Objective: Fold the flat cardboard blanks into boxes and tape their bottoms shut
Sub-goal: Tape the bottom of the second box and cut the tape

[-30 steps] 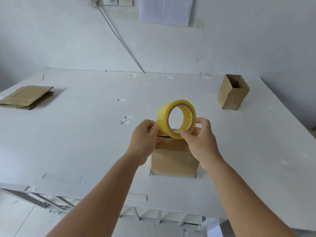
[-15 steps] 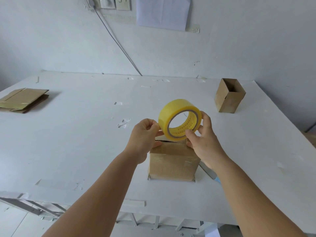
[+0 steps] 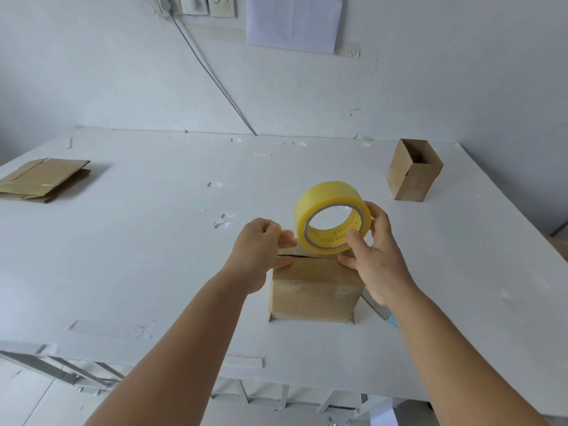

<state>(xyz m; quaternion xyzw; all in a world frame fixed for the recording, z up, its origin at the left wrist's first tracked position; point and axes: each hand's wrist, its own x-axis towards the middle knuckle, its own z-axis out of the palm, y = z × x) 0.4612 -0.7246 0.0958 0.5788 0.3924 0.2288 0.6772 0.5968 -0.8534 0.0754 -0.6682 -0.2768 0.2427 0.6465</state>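
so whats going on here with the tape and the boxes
A person is taping a cardboard box that stands on the white table in front of them. The right hand holds a yellow tape roll just above the box, while the left hand pinches near the roll's edge, apparently the tape end. An open box stands far right; flat blanks lie far left.

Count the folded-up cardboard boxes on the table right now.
2: one box at the near edge under the hands, standing with its closed end up, and one open-topped box at the far right. The flat blanks at far left aren't counted.
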